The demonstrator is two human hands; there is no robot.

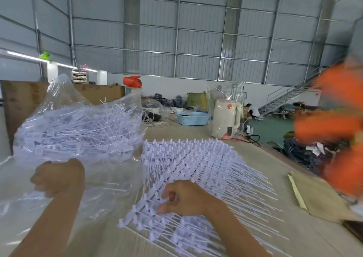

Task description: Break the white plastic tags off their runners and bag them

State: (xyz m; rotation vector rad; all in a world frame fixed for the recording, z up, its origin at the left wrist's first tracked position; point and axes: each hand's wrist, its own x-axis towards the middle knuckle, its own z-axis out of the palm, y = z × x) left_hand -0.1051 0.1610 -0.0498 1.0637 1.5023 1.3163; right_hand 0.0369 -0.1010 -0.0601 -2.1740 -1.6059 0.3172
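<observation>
Light, springy and brittle at the joints, best pinched near the heads where right hand (184, 197) curls onto stacked white tags (196, 170) on the table (196, 132), left hand (59, 176) fisted on the clear bag (78, 123).

The pale table (255, 158) carries a clear bag (78, 123), stacked tag runners (196, 162), a blue basket (192, 118) and a kettle (225, 119).

Bright daylight — blurred (right) edge
</observation>
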